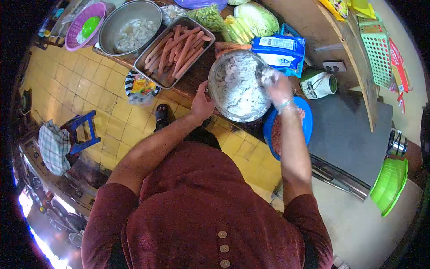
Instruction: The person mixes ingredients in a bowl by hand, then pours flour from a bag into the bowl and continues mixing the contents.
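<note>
A round metal bowl (216, 76) filled with a white floury mix stands at the edge of a wooden table. My left hand (202, 104) grips the bowl's near left rim. My right hand (277, 87), in a clear plastic glove coated with the white mix, is inside the bowl at its right side. Whether it holds anything in the mix I cannot tell. Under my right forearm sits a blue bowl (306, 117) with pink minced meat.
A metal tray of sausages (175, 50), a large steel bowl (131, 29), a blue flour bag (280, 53), cabbage (259, 18) and green vegetables crowd the table. A grey counter (349, 134) lies right, a green bowl (389, 184) beside it. Blue stool (80, 132) on yellow tiles.
</note>
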`<state>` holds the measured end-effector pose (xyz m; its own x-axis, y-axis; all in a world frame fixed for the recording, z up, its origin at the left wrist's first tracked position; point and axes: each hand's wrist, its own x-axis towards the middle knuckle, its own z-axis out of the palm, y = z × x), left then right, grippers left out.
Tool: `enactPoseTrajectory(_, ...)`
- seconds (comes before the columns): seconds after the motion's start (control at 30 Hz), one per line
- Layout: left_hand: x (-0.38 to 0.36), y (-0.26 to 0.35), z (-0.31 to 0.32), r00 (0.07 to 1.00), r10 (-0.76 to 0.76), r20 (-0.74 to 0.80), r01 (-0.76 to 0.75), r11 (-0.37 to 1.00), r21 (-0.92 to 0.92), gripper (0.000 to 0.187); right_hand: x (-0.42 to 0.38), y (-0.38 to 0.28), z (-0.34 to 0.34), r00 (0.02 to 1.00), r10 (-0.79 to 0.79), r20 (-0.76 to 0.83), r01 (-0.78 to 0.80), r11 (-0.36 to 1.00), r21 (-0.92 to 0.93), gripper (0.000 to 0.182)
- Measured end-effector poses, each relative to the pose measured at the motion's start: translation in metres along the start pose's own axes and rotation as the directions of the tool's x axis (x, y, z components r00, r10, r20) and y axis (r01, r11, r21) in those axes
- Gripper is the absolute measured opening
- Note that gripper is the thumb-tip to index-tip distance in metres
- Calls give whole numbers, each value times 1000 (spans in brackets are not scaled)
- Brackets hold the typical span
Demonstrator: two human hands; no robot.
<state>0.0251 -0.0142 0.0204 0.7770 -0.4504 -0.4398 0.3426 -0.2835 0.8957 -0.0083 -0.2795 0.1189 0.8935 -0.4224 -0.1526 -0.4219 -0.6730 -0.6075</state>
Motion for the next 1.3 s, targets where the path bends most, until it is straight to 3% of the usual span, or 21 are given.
enactPoseTrajectory(0.03, -9, 19, -4, 999, -33, 15, 34, 998, -55, 68, -19, -32, -2, 988, 81, 134, -39, 955, -294, 19)
enactPoseTrajectory(0.07, -14, 31, -7, 997, -65, 33, 68, 992, -110, 68, -30, -10, 20, 962, -20, 274, 60, 988, -140, 29)
enactPoseTrajectory(0.1, -15, 35, -8, 997, -67, 32, 71, 991, -111, 68, -41, -13, 39, 903, 25, 428, 62, 980, -189, 55)
enactPoseTrajectory(0.13, -17, 36, -8, 994, -100, 45, 103, 992, -79, 68, -49, 25, 84, 921, 53, 386, 58, 960, -272, 82)
enactPoseTrajectory(0.17, -17, 36, -8, 990, -132, 58, 135, 990, -46, 68, -59, -19, 88, 937, 94, 338, 68, 896, -439, 95)
enactPoseTrajectory(0.23, -13, 26, -4, 988, -131, 85, 142, 982, -129, 68, -56, 17, 151, 997, 67, 39, -32, 810, -586, 94)
enactPoseTrajectory(0.27, -10, 15, 0, 986, -123, 111, 145, 967, -211, 68, -42, 11, 153, 997, 66, 45, -28, 813, -581, 94)
enactPoseTrajectory(0.3, -1, -3, 4, 985, -133, 111, 153, 967, -203, 68, -28, 5, 155, 967, 252, 41, -195, 833, -517, 90)
enactPoseTrajectory(0.33, 13, -31, 11, 1000, 7, 20, -4, 988, -154, 69, -26, -3, 154, 898, 436, 51, -369, 813, -451, 85)
enactPoseTrajectory(0.37, 15, -38, 13, 986, 158, -59, -163, 982, -94, 69, -30, -10, 148, 892, 448, 54, -380, 810, -447, 85)
enactPoseTrajectory(0.5, 7, -20, 10, 999, 27, 31, -15, 939, -343, 67, -26, -10, 124, 938, 319, 137, -215, 844, -492, 69)
enactPoseTrajectory(0.57, 3, -9, 5, 997, -30, 65, 53, 923, -381, 66, -22, 14, 104, 971, 112, 210, -92, 990, -103, 63)
enactPoseTrajectory(0.6, 3, -2, -1, 998, -27, 57, 47, 921, -386, 66, -19, 20, 92, 962, 112, 249, -154, 976, 157, 59)
enactPoseTrajectory(0.63, 2, 4, -7, 996, -25, 88, 51, 952, -303, 68, -18, 26, 81, 952, 106, 289, -221, 889, 402, 56)
enactPoseTrajectory(0.7, -1, 8, -11, 991, -25, 129, 53, 974, -218, 69, -30, -22, 32, 907, 167, 386, -388, 690, 611, 53)
enactPoseTrajectory(0.83, -5, 12, -21, 990, -68, 126, 100, 956, -276, 65, -6, -5, 2, 920, 8, 392, -233, 815, 531, 44)
enactPoseTrajectory(0.87, -5, 14, -22, 987, -89, 135, 119, 964, -239, 65, 1, -4, -1, 950, 4, 312, -91, 961, 262, 37)
enactPoseTrajectory(0.93, -4, 11, -22, 984, -79, 157, 120, 954, -274, 65, 5, -16, -4, 987, 7, 158, 27, 978, -208, 28)
enactPoseTrajectory(1.03, -3, 7, -25, 978, -86, 188, 135, 954, -267, 66, 11, -47, -12, 936, 215, 277, -190, 975, -114, 31)
enactPoseTrajectory(1.07, -2, 8, -26, 974, -101, 201, 146, 963, -225, 66, 16, -39, -12, 967, 4, 255, 53, 975, -218, 29)
enactPoseTrajectory(1.3, -5, 15, -26, 981, -109, 161, 133, 980, -147, 69, 36, -10, 21, 979, 30, 202, -50, 994, 93, 34)
